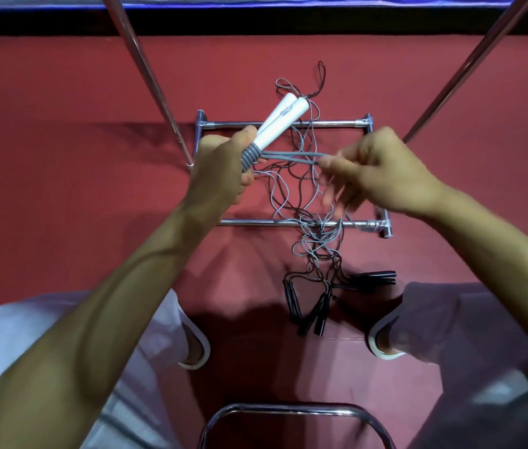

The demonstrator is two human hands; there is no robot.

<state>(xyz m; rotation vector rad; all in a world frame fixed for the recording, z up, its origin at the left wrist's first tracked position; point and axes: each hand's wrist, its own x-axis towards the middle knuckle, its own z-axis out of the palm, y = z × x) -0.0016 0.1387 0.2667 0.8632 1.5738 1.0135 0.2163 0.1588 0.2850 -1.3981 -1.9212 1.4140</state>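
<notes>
My left hand clamps its fingers round two white plastic skipping-rope handles above the chrome metal rack; my right hand pinches their grey cord taut between fingertips.

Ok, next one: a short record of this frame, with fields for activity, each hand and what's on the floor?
activity: winding grey cord round two white jump-rope handles
left hand: grips the handles at the wound coil
right hand: pinches the cord, drawn taut
floor: loose tangled cords over a chrome frame; black jump-rope handles nearer the person
</notes>
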